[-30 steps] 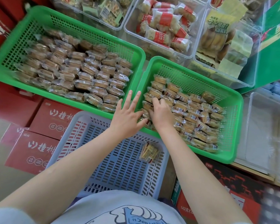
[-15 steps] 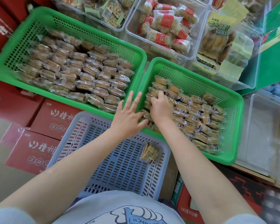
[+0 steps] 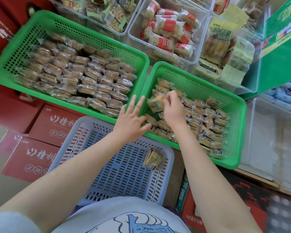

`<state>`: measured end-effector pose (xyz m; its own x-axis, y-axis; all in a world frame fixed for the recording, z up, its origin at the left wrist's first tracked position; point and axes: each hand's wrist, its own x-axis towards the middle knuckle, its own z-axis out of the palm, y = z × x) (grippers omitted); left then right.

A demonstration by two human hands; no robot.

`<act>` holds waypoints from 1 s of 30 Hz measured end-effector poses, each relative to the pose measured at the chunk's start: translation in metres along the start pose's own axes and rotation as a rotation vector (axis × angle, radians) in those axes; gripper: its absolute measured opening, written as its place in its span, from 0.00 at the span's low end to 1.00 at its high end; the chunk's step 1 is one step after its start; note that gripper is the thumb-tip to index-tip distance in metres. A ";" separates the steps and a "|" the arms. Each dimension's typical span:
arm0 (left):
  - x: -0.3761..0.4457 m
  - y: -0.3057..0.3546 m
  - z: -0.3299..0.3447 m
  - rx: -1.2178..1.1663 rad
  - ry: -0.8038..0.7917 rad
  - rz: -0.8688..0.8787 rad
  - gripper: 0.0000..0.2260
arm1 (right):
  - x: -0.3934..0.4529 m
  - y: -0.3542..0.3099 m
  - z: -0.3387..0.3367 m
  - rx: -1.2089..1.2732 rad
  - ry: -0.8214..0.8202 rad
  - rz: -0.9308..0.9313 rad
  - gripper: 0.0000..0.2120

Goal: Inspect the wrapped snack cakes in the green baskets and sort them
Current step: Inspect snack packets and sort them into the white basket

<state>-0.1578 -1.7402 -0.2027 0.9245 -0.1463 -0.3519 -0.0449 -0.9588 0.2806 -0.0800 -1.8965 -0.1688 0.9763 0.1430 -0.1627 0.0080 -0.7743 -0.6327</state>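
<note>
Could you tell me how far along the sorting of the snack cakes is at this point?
Early to midway, it seems. Done: the left green basket holds neat rows of cakes, and one wrapped cake lies in the blue-grey basket. In hand: the right hand pinches a lifted cake over the right green basket, while the left hand rests open at its rim. Left: the loose pile there.

Two green baskets (image 3: 146, 68) (image 3: 240, 115), one blue basket (image 3: 170, 158) holding one cake (image 3: 152, 158), two hands (image 3: 131, 121) (image 3: 173, 110).
</note>
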 end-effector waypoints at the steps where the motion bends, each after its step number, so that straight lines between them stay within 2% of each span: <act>1: -0.001 -0.001 -0.002 -0.019 -0.012 0.004 0.25 | -0.005 -0.003 -0.008 0.074 0.055 0.031 0.05; 4: -0.009 -0.001 -0.012 -0.110 -0.055 0.002 0.21 | -0.024 -0.009 -0.035 0.354 0.208 0.184 0.04; 6: -0.019 0.005 -0.023 -0.279 -0.007 -0.042 0.17 | -0.043 -0.013 -0.049 0.594 0.207 0.301 0.06; 7: -0.026 0.010 -0.031 -0.445 0.050 -0.092 0.15 | -0.054 -0.016 -0.054 0.704 0.180 0.342 0.06; 9: -0.043 0.023 -0.053 -0.956 0.108 -0.211 0.15 | -0.077 -0.022 -0.060 0.859 0.124 0.367 0.07; 11: -0.060 0.033 -0.072 -1.517 -0.004 -0.265 0.15 | -0.099 -0.030 -0.061 0.933 0.088 0.370 0.08; 12: -0.070 0.038 -0.078 -1.683 -0.046 -0.261 0.14 | -0.108 -0.033 -0.060 0.951 0.077 0.374 0.08; 13: -0.079 0.041 -0.081 -1.751 -0.058 -0.249 0.12 | -0.117 -0.038 -0.059 0.954 0.069 0.378 0.09; 19: -0.122 0.048 -0.084 -1.893 -0.090 -0.239 0.17 | -0.155 -0.043 -0.058 0.749 0.101 0.329 0.15; 23: -0.141 0.049 -0.077 -1.872 -0.087 -0.223 0.10 | -0.173 -0.042 -0.067 0.629 0.155 0.181 0.14; 25: -0.150 0.054 -0.078 -1.785 -0.019 -0.190 0.04 | -0.181 -0.042 -0.070 0.588 0.171 0.129 0.13; 28: -0.160 0.061 -0.079 -1.508 0.126 -0.159 0.07 | -0.195 -0.045 -0.074 0.529 0.199 0.058 0.12; 30: -0.166 0.064 -0.080 -1.436 0.152 -0.145 0.07 | -0.203 -0.048 -0.077 0.510 0.220 0.018 0.12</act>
<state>-0.2843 -1.7574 -0.0553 0.9224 0.0434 -0.3838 0.3769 0.1165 0.9189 -0.2622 -1.9359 -0.0471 0.9979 -0.0420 -0.0488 -0.0609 -0.3713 -0.9265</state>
